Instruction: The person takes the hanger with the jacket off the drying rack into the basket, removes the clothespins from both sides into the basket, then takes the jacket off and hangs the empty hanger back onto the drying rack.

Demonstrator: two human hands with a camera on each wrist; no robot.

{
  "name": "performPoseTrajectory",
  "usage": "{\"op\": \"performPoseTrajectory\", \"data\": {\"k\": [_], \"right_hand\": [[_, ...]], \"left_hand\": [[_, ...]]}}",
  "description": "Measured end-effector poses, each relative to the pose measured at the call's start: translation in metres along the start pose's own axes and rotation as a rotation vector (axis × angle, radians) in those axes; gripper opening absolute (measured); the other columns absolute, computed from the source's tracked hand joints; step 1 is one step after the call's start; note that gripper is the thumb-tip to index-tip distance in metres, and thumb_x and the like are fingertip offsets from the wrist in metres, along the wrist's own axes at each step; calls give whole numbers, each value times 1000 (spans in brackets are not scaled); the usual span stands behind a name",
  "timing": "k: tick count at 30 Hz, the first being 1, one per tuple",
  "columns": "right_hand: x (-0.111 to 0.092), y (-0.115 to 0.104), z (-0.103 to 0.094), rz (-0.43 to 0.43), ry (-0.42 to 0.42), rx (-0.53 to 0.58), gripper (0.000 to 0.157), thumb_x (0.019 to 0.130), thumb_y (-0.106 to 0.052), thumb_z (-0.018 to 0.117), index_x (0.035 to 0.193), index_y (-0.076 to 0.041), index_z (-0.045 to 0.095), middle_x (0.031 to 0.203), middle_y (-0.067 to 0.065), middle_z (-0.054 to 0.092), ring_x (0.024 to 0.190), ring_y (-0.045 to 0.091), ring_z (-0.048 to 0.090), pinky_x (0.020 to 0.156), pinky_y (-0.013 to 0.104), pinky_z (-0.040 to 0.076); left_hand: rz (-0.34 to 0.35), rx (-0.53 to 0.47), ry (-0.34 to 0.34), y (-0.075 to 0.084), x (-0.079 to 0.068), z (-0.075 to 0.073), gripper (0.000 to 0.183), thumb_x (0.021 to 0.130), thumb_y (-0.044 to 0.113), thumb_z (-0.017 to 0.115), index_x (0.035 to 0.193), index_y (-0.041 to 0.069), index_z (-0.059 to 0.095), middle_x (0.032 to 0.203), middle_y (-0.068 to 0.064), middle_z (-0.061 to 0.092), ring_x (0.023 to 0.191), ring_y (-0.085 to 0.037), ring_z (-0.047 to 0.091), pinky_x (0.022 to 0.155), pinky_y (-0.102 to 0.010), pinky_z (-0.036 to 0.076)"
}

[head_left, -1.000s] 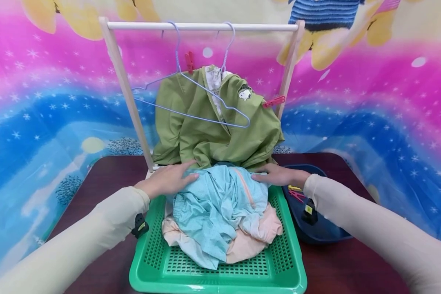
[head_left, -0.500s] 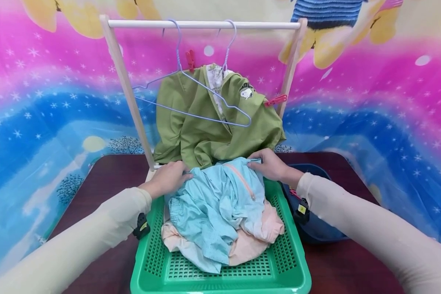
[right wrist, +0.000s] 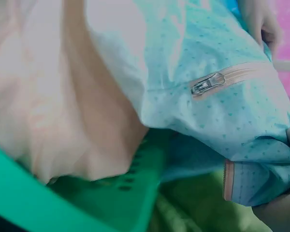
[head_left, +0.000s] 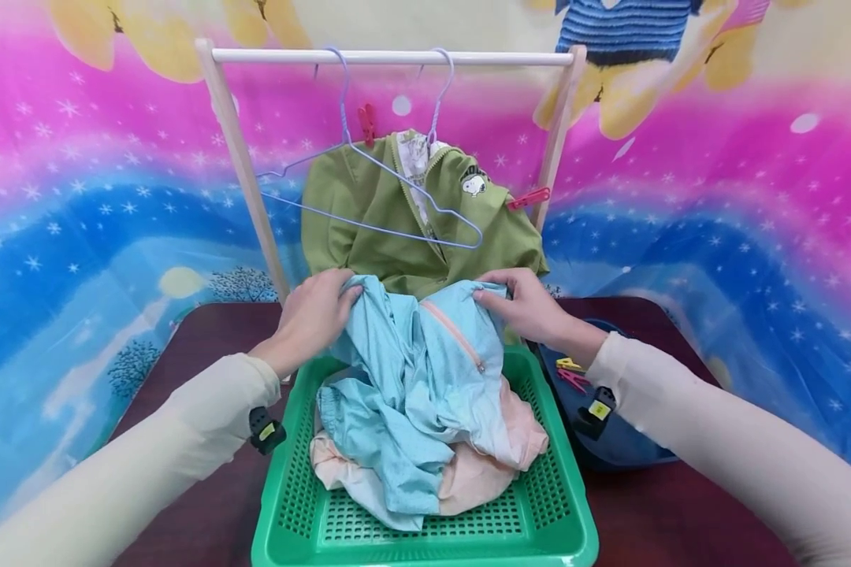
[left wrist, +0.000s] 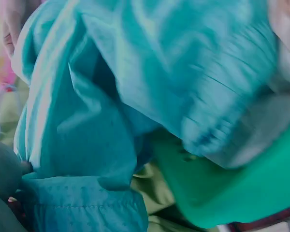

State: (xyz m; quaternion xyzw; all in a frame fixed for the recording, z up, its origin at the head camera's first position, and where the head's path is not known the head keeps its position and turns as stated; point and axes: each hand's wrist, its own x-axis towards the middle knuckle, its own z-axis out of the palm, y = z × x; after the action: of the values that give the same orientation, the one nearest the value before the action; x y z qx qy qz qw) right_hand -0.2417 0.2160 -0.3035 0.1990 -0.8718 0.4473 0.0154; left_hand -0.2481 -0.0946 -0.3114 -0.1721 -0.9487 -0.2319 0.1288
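A light blue jacket with a peach zip hangs crumpled between both hands, its lower part lying in the green basket. At its upper left edge my left hand pinches the fabric between thumb and fingers. My right hand grips the upper right edge the same way. The metal zip pull shows in the right wrist view, and a gathered elastic edge in the left wrist view. Pale peach fabric lies under the blue part; whether it belongs to the same jacket I cannot tell.
Behind the basket stands a wooden rack. A bare purple hanger hangs before a green jacket held by red clothespins. On the right sits a dark blue basin with yellow and pink clothespins.
Both hands have closed on the blue jacket's upper edge and raised it, so it now covers the lower part of the green jacket. The hanger and rack stay in place.
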Motion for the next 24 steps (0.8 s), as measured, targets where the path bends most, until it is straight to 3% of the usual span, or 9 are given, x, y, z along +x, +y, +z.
{"op": "performPoseTrajectory", "data": {"k": [2,3,7,9,11,13,15,20,24], "right_hand": [[-6,-10,-3,-15,-9,61,24,103,-10,57,118,4,69,110,21,71,78,8,64,68,26,54],[-9,-15,-5,-18,-16,92,24,103,-10,56,118,5,68,114,21,70,83,7,65,70,25,55],[-20,-32,-10,-43,-48,183,24,104,-10,53,118,5,65,141,17,58,121,12,60,85,20,55],[-26,-39,-11,-55,-71,214,23,106,-12,50,117,4,62,147,14,53,132,15,53,91,19,52],[-32,-43,-12,-65,-102,235,21,107,-14,46,115,2,58,136,13,58,125,17,56,90,21,52],[-39,-45,-12,-67,-147,254,21,109,-15,42,114,0,55,121,10,60,113,17,59,88,24,51],[-46,-46,-11,-71,-205,251,21,110,-17,40,113,-1,53,106,7,57,98,17,60,83,28,50],[-64,-38,-1,-36,-416,225,18,109,-18,44,118,-5,51,100,7,58,85,13,63,75,31,55],[-73,-25,11,15,-543,143,32,106,-21,53,135,-13,42,124,14,58,107,23,67,86,38,56]], "left_hand": [[-2,-49,39,6,-2,-8,20,106,20,54,112,6,66,104,-16,70,92,-36,65,75,-49,49],[4,-80,64,9,-3,-12,20,106,19,54,113,5,66,105,-16,70,93,-36,65,77,-49,50],[44,-192,164,20,-8,-25,17,104,14,54,110,3,66,105,-17,69,92,-34,63,81,-48,48],[58,-249,177,26,-11,-30,17,104,13,54,111,3,66,104,-16,67,92,-32,61,81,-47,48],[73,-295,143,31,-15,-34,19,104,13,53,113,3,65,108,-16,67,97,-32,62,85,-47,48],[96,-329,65,35,-19,-36,21,104,14,51,117,4,65,112,-15,68,102,-31,63,89,-48,49],[127,-339,-52,38,-25,-37,19,105,15,49,110,5,64,101,-14,66,96,-29,63,86,-46,49],[220,-297,-390,43,-41,-32,24,105,21,48,85,13,57,74,0,50,72,-14,51,75,-35,46],[277,-240,-624,42,-53,-21,18,105,25,52,90,16,57,77,5,53,72,-9,51,74,-30,45]]}}
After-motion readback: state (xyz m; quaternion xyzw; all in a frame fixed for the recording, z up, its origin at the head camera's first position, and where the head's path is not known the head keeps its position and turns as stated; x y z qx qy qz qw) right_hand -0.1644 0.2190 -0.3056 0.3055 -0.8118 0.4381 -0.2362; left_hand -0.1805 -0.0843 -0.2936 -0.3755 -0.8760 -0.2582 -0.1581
